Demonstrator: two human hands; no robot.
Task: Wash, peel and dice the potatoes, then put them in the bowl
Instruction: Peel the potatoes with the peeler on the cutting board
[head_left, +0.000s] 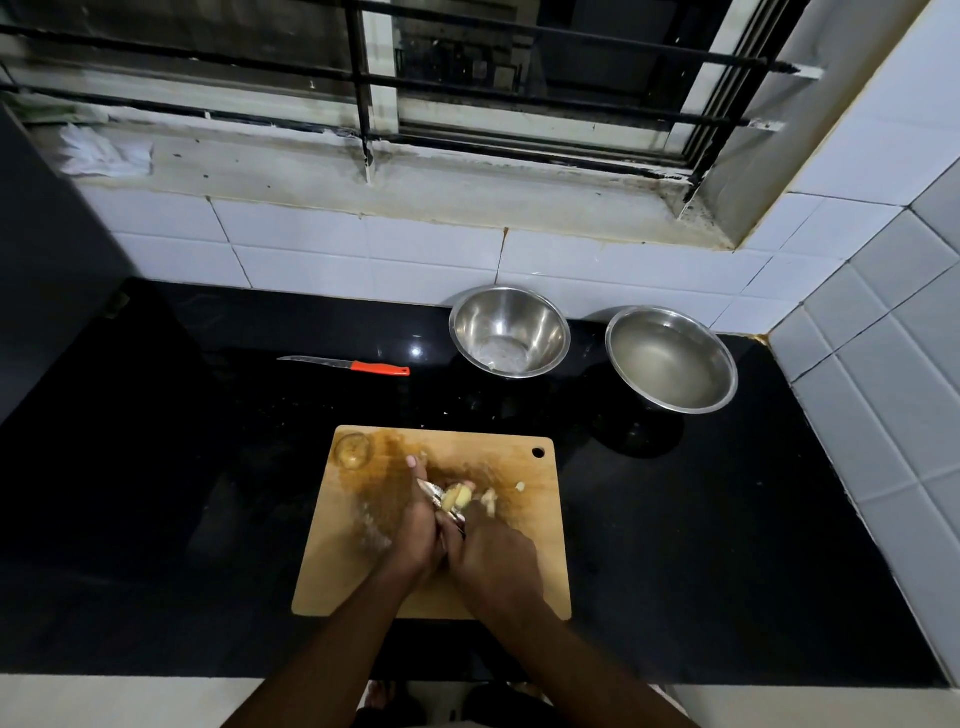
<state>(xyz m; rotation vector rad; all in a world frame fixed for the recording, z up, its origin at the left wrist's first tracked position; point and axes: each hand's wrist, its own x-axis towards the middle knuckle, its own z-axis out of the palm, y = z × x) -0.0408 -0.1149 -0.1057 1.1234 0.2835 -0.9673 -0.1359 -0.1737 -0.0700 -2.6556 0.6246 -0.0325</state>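
Over the wooden cutting board (524, 561), my left hand (415, 535) grips a pale yellow, partly peeled potato (461, 496). My right hand (493, 564) grips a metal peeler (435, 493) whose blade lies against the potato. An unpeeled brown potato (353, 450) sits at the board's far left corner. Small peel scraps (519, 487) lie on the board to the right of the hands. Two steel bowls stand at the back: the left bowl (509, 332) looks almost empty, and the right bowl (671, 359) holds water.
A knife with an orange handle (379, 368) lies on the black counter (727, 519) behind the board, to the left of the bowls. White tiled walls close off the back and right. A barred window sits above the back wall.
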